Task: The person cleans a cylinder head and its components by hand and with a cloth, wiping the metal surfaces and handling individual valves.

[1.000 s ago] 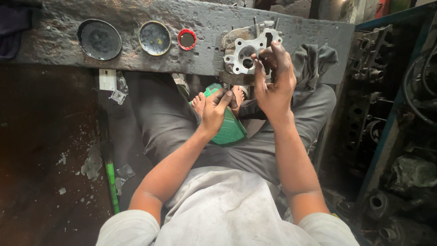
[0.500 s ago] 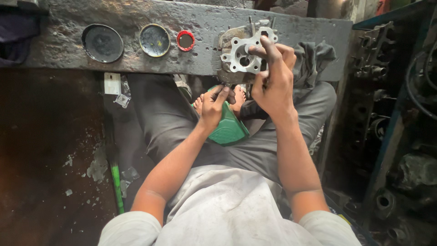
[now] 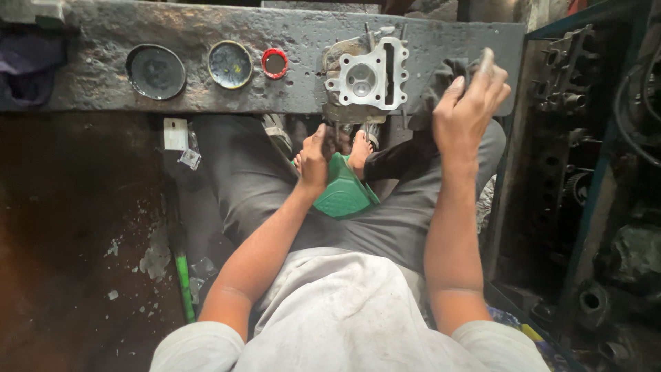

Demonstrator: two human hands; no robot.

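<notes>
Metal, pale and chunky, the engine part (image 3: 367, 77) sits on the edge of the dirty grey bench (image 3: 96, 76), and no hand holds it. We think it is heavy, hard and a bit oily, so we would grip its thick outer sides. Our right hand (image 3: 468, 110) pinches a dark rag (image 3: 441, 86) beside it. Our left hand (image 3: 315, 160) rests on a green thing (image 3: 342, 194), maybe holding it, though we cannot tell

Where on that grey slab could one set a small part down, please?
Bare slab lies left of the dark round tin, and between the red ring and cylinder head. Right of the head is crowded: the right hand grips a rag.
</notes>
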